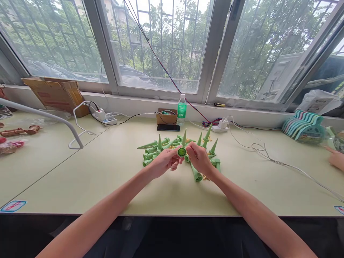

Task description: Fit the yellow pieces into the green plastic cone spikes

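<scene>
A green plastic watering spike (182, 152) is held over the table with its round open end toward me. My left hand (170, 159) grips it from the left, thumb along the rim and the other fingers curled beneath. At its right side is my right hand (199, 156), closed, with fingertips close against the rim; anything inside those fingers is hidden. Behind and around both hands lies a pile of similar green spikes (150, 156), several of them standing point up. One loose spike (198, 177) lies below my right hand. Small yellow pieces (205, 177) show among the pile.
Behind the pile are a black phone (168, 128), a small cardboard box (166, 117) and a green-labelled bottle (182, 107). White cables (264, 152) cross the right side. A white metal tube (64, 123) juts in from the left. Another person's hand (336, 156) is at far right.
</scene>
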Motion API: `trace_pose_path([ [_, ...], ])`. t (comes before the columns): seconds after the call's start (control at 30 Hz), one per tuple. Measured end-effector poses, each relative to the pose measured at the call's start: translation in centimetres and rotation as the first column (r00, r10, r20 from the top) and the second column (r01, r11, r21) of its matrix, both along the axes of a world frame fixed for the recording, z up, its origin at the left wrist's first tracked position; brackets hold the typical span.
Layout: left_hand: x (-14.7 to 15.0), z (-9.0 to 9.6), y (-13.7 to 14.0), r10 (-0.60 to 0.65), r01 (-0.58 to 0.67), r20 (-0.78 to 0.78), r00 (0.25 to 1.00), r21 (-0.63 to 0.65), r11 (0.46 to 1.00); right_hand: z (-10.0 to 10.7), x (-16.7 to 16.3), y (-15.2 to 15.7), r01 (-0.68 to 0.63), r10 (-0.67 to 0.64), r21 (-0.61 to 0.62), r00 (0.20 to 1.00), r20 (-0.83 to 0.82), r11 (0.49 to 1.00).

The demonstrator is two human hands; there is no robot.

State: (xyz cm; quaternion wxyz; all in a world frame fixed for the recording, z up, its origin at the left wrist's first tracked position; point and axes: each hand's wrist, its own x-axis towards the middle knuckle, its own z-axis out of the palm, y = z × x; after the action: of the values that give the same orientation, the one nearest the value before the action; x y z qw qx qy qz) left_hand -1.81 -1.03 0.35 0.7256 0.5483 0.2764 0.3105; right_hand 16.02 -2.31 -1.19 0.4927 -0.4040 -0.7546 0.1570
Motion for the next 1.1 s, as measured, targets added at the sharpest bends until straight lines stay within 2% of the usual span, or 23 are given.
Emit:
trace_pose_path([
  [0.13, 0.0, 0.0, 0.0, 0.021, -0.021, 0.005, 1.000, 0.017, 1.000, 0.1, 0.0, 0.0, -0.007, 0.007, 0.005, 1.000, -0.001, 1.000],
  [0.27, 0.0, -0.1, 0.1, 0.093, -0.087, -0.036, 0.995, 0.148, 0.985, 0.1, 0.0, 0.0, -0.016, 0.016, 0.005, 1.000, 0.002, 1.000],
  [0.4, -0.1, 0.2, -0.2, 0.214, -0.166, -0.104, 0.971, 0.347, 0.923, 0.0, 0.0, 0.2, -0.023, 0.023, 0.014, 1.000, 0.021, 1.000],
  [0.57, -0.1, 0.6, -0.8, 0.329, -0.174, -0.194, 0.924, 0.553, 0.815, -0.3, 0.1, 0.4, -0.015, 0.014, 0.013, 0.998, 0.054, 1.000],
  [0.63, 0.0, 0.5, -0.8, 0.390, -0.188, -0.186, 0.902, 0.644, 0.742, -0.4, 0.2, 0.4, -0.010, 0.010, 0.005, 0.998, 0.062, 1.000],
  [0.67, 0.0, 0.3, -0.7, 0.436, -0.207, -0.154, 0.887, 0.711, 0.672, -0.4, 0.2, 0.5, -0.009, 0.009, -0.001, 0.998, 0.066, 1.000],
  [0.77, 0.0, -0.4, -0.4, 0.530, -0.187, -0.072, 0.845, 0.889, 0.418, -0.5, 0.2, 0.5, -0.004, 0.005, -0.017, 0.997, 0.078, 1.000],
  [0.83, 0.0, -0.8, -0.1, 0.548, -0.165, -0.037, 0.836, 0.934, 0.316, -0.5, 0.2, 0.5, 0.003, 0.000, -0.031, 0.996, 0.085, 1.000],
  [0.9, 0.0, -1.0, 0.0, 0.556, -0.171, -0.006, 0.831, 0.949, 0.266, -0.5, 0.2, 0.6, 0.014, -0.010, -0.041, 0.996, 0.088, 0.999],
  [0.97, 0.1, -1.1, 0.1, 0.566, -0.191, 0.023, 0.824, 0.952, 0.239, -0.5, 0.1, 0.6, 0.021, -0.018, -0.047, 0.996, 0.082, 0.999],
  [1.03, 0.1, -1.1, 0.1, 0.574, -0.207, 0.039, 0.818, 0.951, 0.231, -0.5, 0.0, 0.6, 0.020, -0.017, -0.052, 0.997, 0.069, 0.998],
  [1.1, 0.2, -0.9, 0.0, 0.576, -0.216, 0.037, 0.816, 0.945, 0.244, -0.5, -0.1, 0.6, 0.013, -0.010, -0.056, 0.999, 0.052, 0.998],
])
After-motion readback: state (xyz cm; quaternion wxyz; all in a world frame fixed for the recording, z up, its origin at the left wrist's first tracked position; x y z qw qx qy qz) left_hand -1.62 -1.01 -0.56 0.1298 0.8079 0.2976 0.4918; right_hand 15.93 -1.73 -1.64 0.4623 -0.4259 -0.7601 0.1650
